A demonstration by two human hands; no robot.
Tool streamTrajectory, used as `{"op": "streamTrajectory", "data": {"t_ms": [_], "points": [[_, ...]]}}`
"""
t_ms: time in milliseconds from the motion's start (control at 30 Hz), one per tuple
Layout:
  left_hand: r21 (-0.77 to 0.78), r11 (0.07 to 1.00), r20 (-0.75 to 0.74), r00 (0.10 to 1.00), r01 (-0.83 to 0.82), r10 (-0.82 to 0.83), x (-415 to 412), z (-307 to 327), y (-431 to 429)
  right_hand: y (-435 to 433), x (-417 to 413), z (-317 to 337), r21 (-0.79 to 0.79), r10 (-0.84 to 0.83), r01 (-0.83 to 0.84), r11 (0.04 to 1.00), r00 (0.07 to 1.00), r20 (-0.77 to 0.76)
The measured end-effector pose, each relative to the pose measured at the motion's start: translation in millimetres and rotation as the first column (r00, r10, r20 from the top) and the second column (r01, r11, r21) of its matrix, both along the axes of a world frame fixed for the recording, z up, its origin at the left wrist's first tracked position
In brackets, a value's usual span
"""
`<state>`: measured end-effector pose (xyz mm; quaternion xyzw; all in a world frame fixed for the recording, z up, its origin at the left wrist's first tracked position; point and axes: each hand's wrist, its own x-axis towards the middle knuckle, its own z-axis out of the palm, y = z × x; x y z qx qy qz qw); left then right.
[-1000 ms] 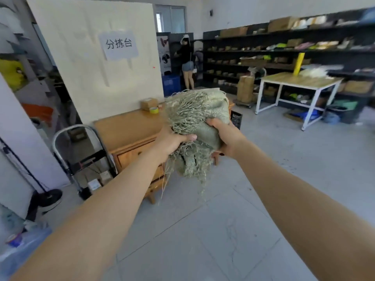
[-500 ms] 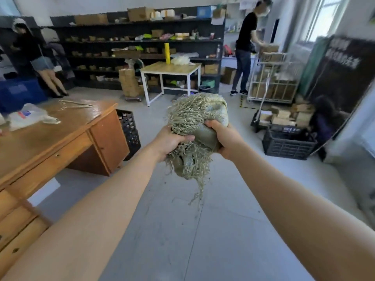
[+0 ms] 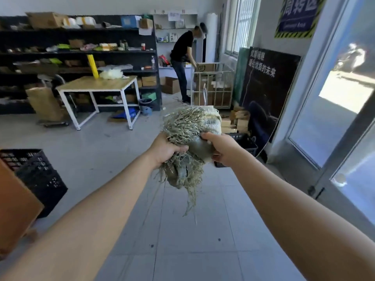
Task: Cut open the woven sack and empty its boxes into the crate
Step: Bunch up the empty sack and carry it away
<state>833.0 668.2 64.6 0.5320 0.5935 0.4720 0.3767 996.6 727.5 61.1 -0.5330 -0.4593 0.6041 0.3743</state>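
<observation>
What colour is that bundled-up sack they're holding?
Pale grey-green woven sack, with frayed straw-coloured threads; shown in the head view.

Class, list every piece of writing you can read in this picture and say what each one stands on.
"周转区": blue hazard-bordered sign high on the wall; the smaller line beneath is blurred.
"通往优质的未来": black poster leaning by the window; the line above it is blurred.
Cardboard box on the cage trolley: printed mark, too blurred to read.
Paper notices on the white shelf: illegible.

Bright window daylight, wide-angle edge distortion

Grey-green frayed woven sack (image 3: pixel 190 136); black lattice crate (image 3: pixel 38 175).
</observation>
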Motion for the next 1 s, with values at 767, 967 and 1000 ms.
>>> {"op": "streamTrajectory", "data": {"t_ms": [767, 967, 1000], "points": [[-0.034, 0.945, 0.161, 0.935, 0.325, -0.316, 84.7, -16.7, 634.5, 558.5, 98.7, -7.6, 0.102, -0.309, 0.310, 0.945, 0.951, -0.032], [-0.073, 0.966, -0.029, 0.968, 0.247, -0.250, 121.5, -25.4, 777.7, 722.1, 140.8, -11.4, 0.122, -0.253, 0.251, 0.960, 0.967, 0.006], [-0.089, 0.968, -0.057, 0.969, 0.236, -0.242, 123.8, -27.1, 801.8, 749.6, 145.0, -11.0, 0.133, -0.244, 0.239, 0.962, 0.970, 0.017]]}}
